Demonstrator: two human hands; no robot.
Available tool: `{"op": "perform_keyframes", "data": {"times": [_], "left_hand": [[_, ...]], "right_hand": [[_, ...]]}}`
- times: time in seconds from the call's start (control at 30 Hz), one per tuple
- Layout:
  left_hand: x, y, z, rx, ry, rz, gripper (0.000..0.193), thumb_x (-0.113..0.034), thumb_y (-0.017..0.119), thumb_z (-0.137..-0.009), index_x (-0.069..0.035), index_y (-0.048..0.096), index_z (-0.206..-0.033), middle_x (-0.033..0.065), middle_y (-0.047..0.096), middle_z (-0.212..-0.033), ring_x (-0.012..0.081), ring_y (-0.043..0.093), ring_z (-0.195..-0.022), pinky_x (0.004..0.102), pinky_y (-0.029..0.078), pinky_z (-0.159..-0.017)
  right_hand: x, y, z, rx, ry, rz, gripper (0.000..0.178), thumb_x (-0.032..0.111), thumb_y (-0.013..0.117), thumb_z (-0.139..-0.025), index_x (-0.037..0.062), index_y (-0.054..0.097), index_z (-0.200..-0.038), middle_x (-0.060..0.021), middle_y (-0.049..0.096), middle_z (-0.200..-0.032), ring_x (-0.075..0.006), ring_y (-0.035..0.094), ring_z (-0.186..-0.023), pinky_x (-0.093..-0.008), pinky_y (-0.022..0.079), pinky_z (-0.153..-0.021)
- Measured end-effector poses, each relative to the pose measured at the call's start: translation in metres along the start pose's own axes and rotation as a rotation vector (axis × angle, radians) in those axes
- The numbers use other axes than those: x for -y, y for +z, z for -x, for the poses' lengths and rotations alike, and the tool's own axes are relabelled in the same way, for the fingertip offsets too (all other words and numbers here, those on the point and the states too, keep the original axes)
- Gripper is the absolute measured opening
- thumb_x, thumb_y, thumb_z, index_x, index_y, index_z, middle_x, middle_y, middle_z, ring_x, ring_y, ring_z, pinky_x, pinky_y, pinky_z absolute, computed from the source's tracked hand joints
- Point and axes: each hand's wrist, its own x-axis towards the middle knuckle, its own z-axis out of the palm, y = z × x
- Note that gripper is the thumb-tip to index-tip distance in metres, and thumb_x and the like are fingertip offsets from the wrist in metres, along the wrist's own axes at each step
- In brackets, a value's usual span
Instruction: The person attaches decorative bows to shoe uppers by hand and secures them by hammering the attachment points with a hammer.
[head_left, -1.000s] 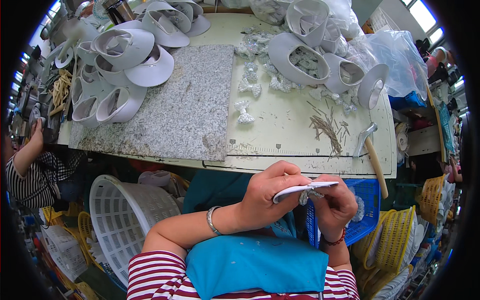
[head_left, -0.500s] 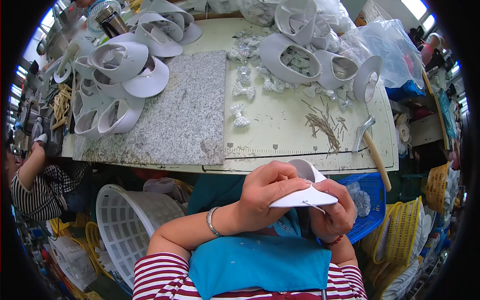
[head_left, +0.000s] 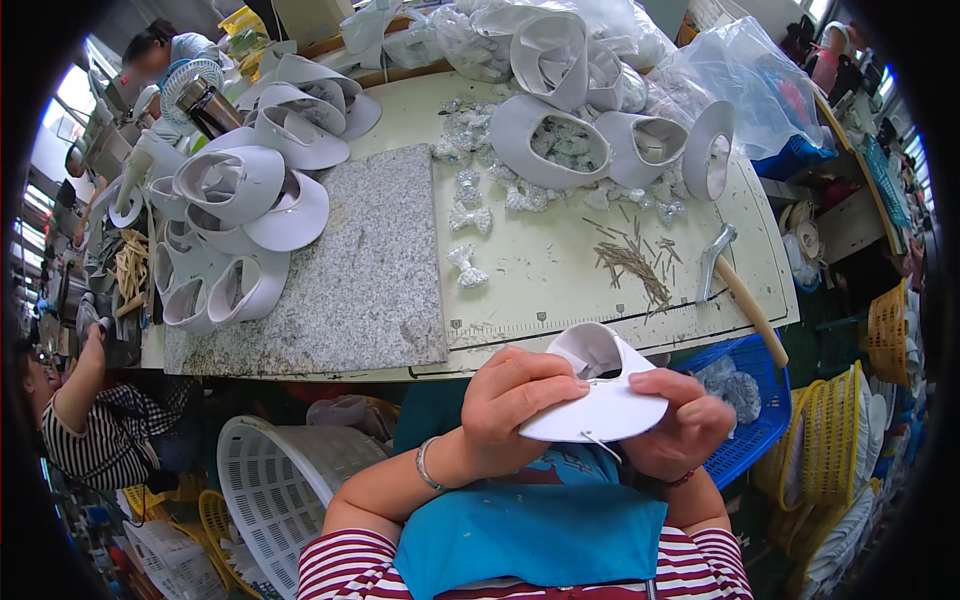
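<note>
I hold a small white visor cap over my lap, below the table's front edge, brim toward me. My left hand grips its left side with fingers curled over the brim. My right hand supports it from the right and underneath. A thin white thread or needle hangs off the brim's near edge. On the table ahead lie silvery bow ornaments and a scatter of thin metal pins.
A grey stone slab lies on the worktable, with piles of white visors at left and at the back. A hammer lies at right. White basket, blue crate, yellow baskets and a seated person surround me.
The visor has been turned in my hands from edge-on to brim facing up, and raised slightly. The view has shifted a little.
</note>
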Motion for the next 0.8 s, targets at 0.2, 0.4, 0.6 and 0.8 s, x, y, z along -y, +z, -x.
{"op": "perform_keyframes", "data": {"times": [0.2,0.4,0.6,0.8], "left_hand": [[-0.002,-0.003,-0.003,0.086,-0.276,0.201,0.027,0.002,0.076,-0.074,-0.002,0.070,-0.099,0.0137,0.067,-0.096,0.0179,0.065,-0.081,0.0251,0.051,-0.068],[-0.001,0.001,-0.001,0.075,-0.350,0.360,0.027,0.001,0.075,-0.076,-0.002,0.070,-0.103,0.0144,0.067,-0.098,0.0180,0.065,-0.084,0.0260,0.051,-0.071],[-0.002,-0.001,-0.001,0.093,-0.231,0.195,0.030,0.002,0.075,-0.075,-0.001,0.070,-0.104,0.0148,0.068,-0.099,0.0184,0.066,-0.086,0.0264,0.052,-0.072],[-0.005,0.000,0.002,0.074,-0.385,0.317,0.035,0.005,0.073,-0.075,-0.001,0.070,-0.109,0.0161,0.067,-0.104,0.0206,0.066,-0.086,0.0275,0.053,-0.073]], "right_hand": [[0.001,-0.015,-0.036,0.182,-0.027,0.207,0.042,0.023,0.088,-0.061,0.0097,0.068,-0.096,-0.0039,0.070,-0.089,-0.0183,0.054,-0.063,-0.0301,0.041,-0.069],[-0.011,-0.012,-0.030,0.339,-0.015,0.203,0.035,0.014,0.082,-0.064,0.0095,0.068,-0.095,-0.0053,0.070,-0.085,-0.0228,0.060,-0.074,-0.0352,0.038,-0.078],[-0.011,-0.012,-0.028,0.340,0.001,0.160,0.027,0.014,0.077,-0.071,0.0091,0.068,-0.095,-0.0049,0.070,-0.085,-0.0224,0.060,-0.076,-0.0383,0.036,-0.083],[-0.009,-0.005,-0.020,0.270,-0.114,0.349,0.025,0.017,0.077,-0.074,0.0088,0.069,-0.097,-0.0050,0.070,-0.084,-0.0207,0.060,-0.073,-0.0393,0.034,-0.084]]}}
